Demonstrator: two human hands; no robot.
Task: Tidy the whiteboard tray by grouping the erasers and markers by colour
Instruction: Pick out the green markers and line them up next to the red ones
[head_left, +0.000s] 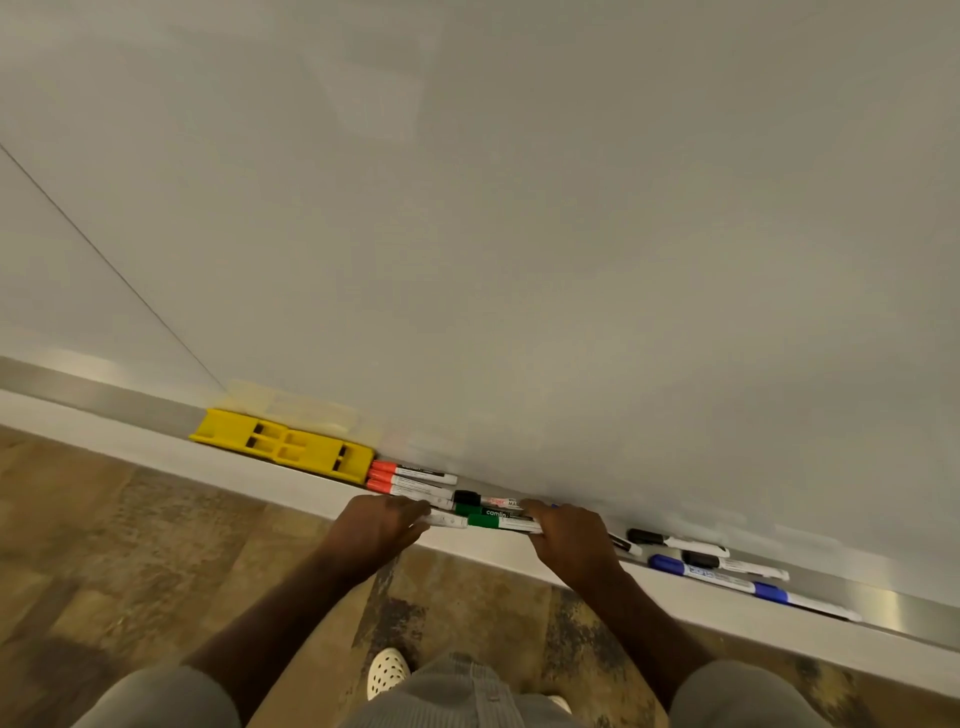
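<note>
A metal whiteboard tray (883, 603) runs along the board's foot. Two yellow erasers (283, 447) lie end to end at its left. Right of them lie red-capped markers (410, 480). In the middle are a black-capped marker (485, 500) and green-capped markers (493, 518). My left hand (382, 525) grips a white marker barrel (447, 519) at the front of the tray. My right hand (569, 540) is closed over the right ends of the green markers. Further right lie black-capped markers (675, 543) and blue-capped markers (727, 579).
The whiteboard (519, 234) fills the upper view. Below the tray is a white ledge (156, 457), then brown patterned floor (130, 545). My white shoe (387, 670) and grey clothing show at the bottom.
</note>
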